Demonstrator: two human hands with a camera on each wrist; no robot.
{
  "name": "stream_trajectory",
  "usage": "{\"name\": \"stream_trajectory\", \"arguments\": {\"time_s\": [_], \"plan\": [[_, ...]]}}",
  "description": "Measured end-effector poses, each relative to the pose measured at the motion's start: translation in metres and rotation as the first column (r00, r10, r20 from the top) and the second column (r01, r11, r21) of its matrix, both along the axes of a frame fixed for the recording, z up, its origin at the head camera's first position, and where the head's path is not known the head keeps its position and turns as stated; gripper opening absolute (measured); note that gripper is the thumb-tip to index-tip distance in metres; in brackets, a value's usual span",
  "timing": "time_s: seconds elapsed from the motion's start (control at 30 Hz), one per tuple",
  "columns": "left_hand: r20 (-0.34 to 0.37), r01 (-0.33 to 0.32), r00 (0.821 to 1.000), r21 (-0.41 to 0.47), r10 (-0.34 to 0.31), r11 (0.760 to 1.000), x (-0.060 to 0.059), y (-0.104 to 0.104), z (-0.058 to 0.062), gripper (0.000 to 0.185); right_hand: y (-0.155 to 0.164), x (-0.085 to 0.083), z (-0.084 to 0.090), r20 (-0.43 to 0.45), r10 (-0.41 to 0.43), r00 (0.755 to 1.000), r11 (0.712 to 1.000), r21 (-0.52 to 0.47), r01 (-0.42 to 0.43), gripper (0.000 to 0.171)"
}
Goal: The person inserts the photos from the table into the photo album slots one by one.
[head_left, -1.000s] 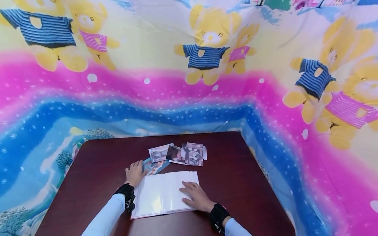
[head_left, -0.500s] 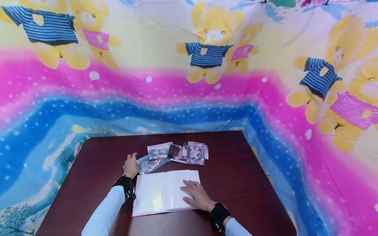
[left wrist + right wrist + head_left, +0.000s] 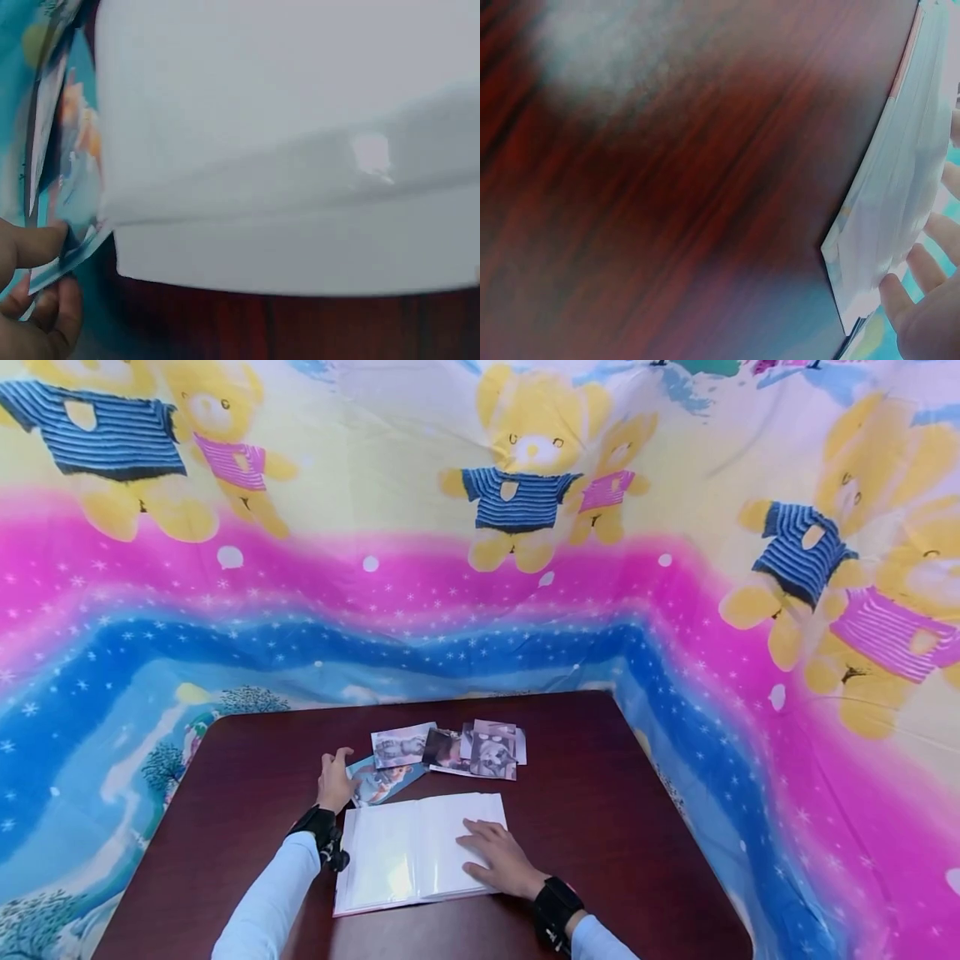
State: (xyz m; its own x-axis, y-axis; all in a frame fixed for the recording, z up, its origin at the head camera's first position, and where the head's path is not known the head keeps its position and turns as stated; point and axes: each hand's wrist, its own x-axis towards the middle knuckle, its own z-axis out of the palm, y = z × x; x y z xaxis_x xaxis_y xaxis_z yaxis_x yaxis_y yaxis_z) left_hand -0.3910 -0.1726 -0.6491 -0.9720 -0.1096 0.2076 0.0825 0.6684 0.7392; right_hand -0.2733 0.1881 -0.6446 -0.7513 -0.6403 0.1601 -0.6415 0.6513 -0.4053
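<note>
**Easy on That Corner**

The left grip pinches a shiny blue paper picture by its corner, thumb on one side, fingers on the other. It's best to squeeze softly, so it shouldn't crease. The right grip, fingers spread, rests on a white book with shiny pages; keeping that still should help. Just right of the left grip, the picture shows orange and white shapes; its pinched corner looks bent.
</note>
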Motion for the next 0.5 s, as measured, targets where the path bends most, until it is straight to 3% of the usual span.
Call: {"name": "stream_trajectory", "arguments": {"time_s": [0.07,0.1,0.13,0.2,0.23,0.3,0.37,0.43,0.5], "plan": [[-0.151,0.033,0.988,0.072,-0.022,0.997,-0.023,-0.014,-0.038,0.052,0.000,0.000,0.000,-0.004,0.001,1.000,1.000,0.000,-0.001,0.041],[-0.192,0.036,0.981,0.092,-0.017,0.995,-0.028,-0.018,-0.046,0.049,0.000,-0.001,-0.001,-0.002,0.001,1.000,1.000,-0.002,-0.001,0.041],[-0.220,0.036,0.976,0.108,-0.012,0.994,-0.032,-0.021,-0.051,0.046,0.000,-0.001,0.000,0.002,-0.001,1.000,1.000,-0.002,0.001,0.041],[-0.207,-0.004,0.978,0.154,0.037,0.988,-0.036,-0.021,-0.048,0.039,0.000,-0.001,0.000,0.009,-0.003,1.000,1.000,-0.003,0.003,0.041],[-0.187,-0.032,0.981,0.150,0.060,0.988,-0.036,-0.020,-0.044,0.036,-0.001,-0.001,0.000,0.016,-0.005,1.000,1.000,-0.003,0.005,0.041],[-0.077,-0.092,0.992,0.132,0.103,0.987,-0.019,-0.008,-0.004,0.032,-0.001,-0.001,0.000,0.022,-0.005,1.000,1.000,-0.003,0.005,0.041],[-0.003,-0.131,0.991,0.121,0.132,0.984,-0.011,-0.002,0.018,0.032,-0.001,-0.001,0.000,0.028,-0.006,1.000,1.000,0.001,0.006,0.041],[0.089,-0.155,0.985,0.125,0.145,0.980,-0.006,0.002,0.034,0.032,-0.001,-0.001,0.000,0.036,-0.012,0.999,1.000,0.007,0.012,0.041],[0.187,-0.196,0.969,0.185,0.161,0.963,-0.007,0.004,0.042,0.034,0.000,-0.002,0.000,0.041,-0.024,0.999,1.000,0.018,0.023,0.042]]}}
